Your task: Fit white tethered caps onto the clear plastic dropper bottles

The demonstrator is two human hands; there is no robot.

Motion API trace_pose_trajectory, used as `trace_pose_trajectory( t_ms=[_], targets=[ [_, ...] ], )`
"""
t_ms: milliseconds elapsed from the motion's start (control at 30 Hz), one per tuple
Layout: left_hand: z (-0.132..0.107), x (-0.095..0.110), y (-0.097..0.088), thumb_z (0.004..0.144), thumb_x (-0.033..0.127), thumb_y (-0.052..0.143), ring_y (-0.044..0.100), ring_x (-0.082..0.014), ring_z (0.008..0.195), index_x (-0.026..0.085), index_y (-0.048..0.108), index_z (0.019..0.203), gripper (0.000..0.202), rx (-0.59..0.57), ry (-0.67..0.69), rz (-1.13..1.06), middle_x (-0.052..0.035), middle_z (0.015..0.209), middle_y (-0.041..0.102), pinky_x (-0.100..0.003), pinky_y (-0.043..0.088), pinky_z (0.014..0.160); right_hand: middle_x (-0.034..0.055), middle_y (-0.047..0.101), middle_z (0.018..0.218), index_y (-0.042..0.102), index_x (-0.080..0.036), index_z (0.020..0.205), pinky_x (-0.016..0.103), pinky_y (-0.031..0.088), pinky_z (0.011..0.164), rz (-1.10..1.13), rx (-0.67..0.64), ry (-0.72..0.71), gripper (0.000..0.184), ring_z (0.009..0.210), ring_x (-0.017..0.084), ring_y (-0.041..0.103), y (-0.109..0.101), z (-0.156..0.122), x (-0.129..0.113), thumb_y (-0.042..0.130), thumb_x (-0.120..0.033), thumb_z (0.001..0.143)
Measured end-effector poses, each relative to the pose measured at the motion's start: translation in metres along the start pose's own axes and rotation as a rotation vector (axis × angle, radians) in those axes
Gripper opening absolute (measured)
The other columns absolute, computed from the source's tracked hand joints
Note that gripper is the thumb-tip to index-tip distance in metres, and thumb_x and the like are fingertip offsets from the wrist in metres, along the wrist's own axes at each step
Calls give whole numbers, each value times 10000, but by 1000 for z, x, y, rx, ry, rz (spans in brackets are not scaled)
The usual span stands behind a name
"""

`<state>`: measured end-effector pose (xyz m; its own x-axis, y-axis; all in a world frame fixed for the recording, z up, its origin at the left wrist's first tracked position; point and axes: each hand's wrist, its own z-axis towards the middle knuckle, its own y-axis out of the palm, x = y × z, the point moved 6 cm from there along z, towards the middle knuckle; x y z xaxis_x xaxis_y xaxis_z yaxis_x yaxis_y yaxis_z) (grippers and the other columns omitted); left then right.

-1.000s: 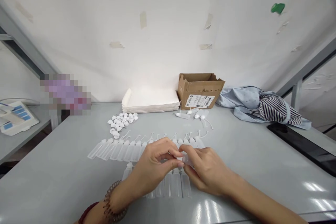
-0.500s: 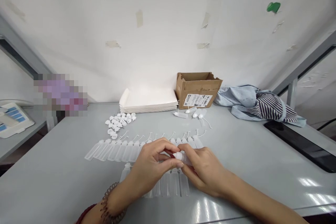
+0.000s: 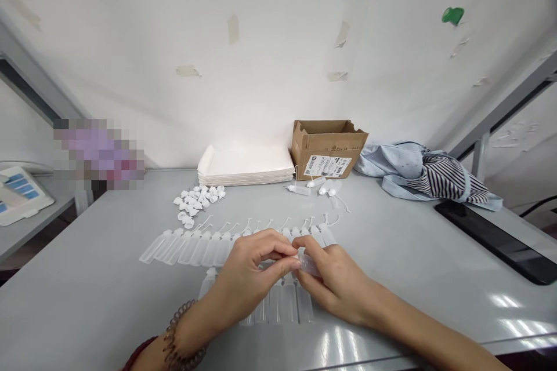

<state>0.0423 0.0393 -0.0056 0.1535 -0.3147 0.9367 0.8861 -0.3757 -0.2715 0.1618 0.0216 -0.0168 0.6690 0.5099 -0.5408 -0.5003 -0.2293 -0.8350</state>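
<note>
My right hand (image 3: 337,281) is closed around a small translucent squeeze bottle (image 3: 308,265), held tilted just above the table. At its tip, the fingers and thumb of my left hand (image 3: 259,269) pinch the bottle's white cap, which is mostly covered by the fingertips. Below and behind my hands lies a row of similar bottles (image 3: 211,250) with thin stems on their tops. Nearer to me a second row of bottles (image 3: 278,304) lies flat, partly hidden by my left hand.
Loose white caps (image 3: 191,204) lie in a pile at the left. Behind are a stack of white envelopes (image 3: 246,173) and an opened cardboard box (image 3: 333,148), with several bottles (image 3: 300,189) before it. On the right are a bundled cloth (image 3: 418,171) and a black phone-like slab (image 3: 496,240).
The fingers of my left hand have closed over the white tip that showed between my hands. The bottle in my right hand stays nearly where it was.
</note>
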Motion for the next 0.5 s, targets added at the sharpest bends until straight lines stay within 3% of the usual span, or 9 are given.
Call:
trace_pose_trajectory(
  t_ms=[100,233,367,500],
  targets=[
    [-1,6,0,787,123,621,610,-157,728,161,692,756,87,-7,123,93,-49,766,669,-267,489,691,-92,413,485,425,-146,1062,209,281,461,-47,-19,-28,207,384,98,363,0,0,0,402,-199,863],
    [-1,8,-1,772,94,629,617,-153,731,157,683,750,86,-13,162,123,-48,773,673,-261,493,696,9,590,621,443,-119,1028,230,278,448,-372,130,-205,216,453,127,488,1,-2,-7,379,-139,823],
    [1,-4,0,751,128,644,631,-169,748,159,678,740,47,-6,-42,25,-45,791,675,-273,517,703,28,577,576,484,-82,1017,258,265,425,-712,366,-342,229,457,147,515,3,-7,-15,351,-80,831],
    [-2,-20,4,755,229,655,647,-182,747,158,658,747,72,-29,-313,-161,-33,749,675,-282,540,692,12,558,548,481,-83,1040,261,266,416,-754,377,-357,251,441,149,504,6,-6,-15,345,-57,831]
  ],
)
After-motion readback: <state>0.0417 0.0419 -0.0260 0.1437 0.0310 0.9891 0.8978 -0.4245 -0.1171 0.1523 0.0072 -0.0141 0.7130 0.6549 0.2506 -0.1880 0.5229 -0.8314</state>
